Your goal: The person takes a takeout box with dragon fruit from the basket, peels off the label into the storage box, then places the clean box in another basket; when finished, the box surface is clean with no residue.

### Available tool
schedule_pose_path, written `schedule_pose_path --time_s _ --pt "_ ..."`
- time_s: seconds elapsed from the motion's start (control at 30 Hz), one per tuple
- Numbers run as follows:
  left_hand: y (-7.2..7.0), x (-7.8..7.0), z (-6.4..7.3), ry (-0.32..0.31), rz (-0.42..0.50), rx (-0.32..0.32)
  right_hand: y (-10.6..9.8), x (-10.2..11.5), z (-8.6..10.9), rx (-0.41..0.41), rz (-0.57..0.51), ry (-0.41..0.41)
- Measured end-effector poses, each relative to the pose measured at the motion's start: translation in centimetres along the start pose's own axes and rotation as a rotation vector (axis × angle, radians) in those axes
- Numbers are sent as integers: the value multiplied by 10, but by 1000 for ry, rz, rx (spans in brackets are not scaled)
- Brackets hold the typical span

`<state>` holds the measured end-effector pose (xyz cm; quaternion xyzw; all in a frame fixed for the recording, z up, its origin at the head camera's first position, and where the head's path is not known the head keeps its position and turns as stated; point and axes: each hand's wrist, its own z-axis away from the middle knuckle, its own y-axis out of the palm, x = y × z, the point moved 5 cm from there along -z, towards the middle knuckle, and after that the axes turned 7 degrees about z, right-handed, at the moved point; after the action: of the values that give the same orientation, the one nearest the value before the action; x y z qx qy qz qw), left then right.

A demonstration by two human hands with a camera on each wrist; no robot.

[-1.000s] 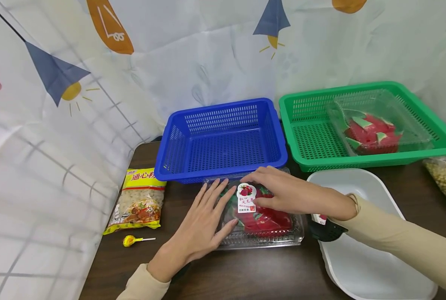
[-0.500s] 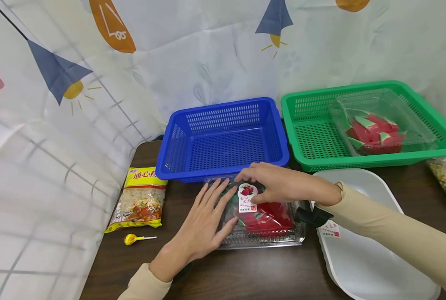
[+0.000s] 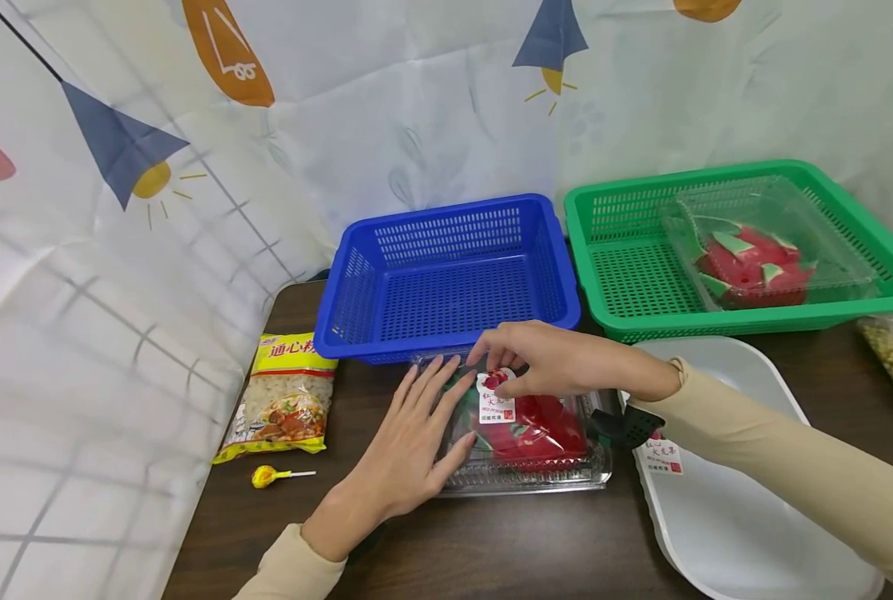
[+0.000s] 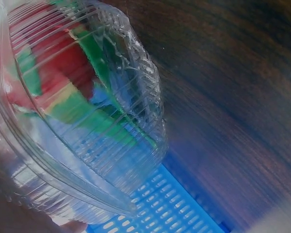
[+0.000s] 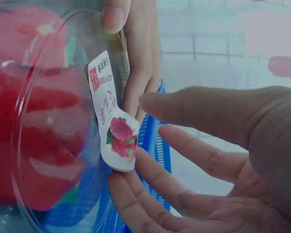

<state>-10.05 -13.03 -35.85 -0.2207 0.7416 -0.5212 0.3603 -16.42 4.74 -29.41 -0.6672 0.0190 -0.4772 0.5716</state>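
Observation:
A clear plastic clamshell box [image 3: 529,479] with red dragon fruit [image 3: 547,433] inside lies on the table. On its lid is a white dragon-fruit label [image 3: 497,408]. My left hand [image 3: 401,450] rests with spread, straight fingers on the left side of the lid. My right hand [image 3: 555,358] is over the label's upper end. In the right wrist view several fingertips touch the rounded end of the label [image 5: 106,111], while the thumb [image 5: 179,109] stands apart from them. The left wrist view shows the box's ribbed side [image 4: 87,131] close up.
Behind the box stands a blue basket [image 3: 341,275]; right of it, a green basket [image 3: 577,242] holds another clear box of dragon fruit [image 3: 754,267]. A white tray [image 3: 761,517] with a label [image 3: 660,457] at its edge lies right. Pasta bag [image 3: 289,400] and lollipop [image 3: 265,476] lie left.
My right hand has drawn slightly left and up over the label, its fingers bending more at the top end. The left hand keeps its place on the lid.

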Motion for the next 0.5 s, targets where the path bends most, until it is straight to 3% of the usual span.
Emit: schedule_pose_path --time_s 0.3,0.5 --pt "0 0 -1 6 9 -8 0 -4 -9 -18 -33 26" --pt "1 0 -1 3 11 -2 1 -1 -10 -45 47 16"
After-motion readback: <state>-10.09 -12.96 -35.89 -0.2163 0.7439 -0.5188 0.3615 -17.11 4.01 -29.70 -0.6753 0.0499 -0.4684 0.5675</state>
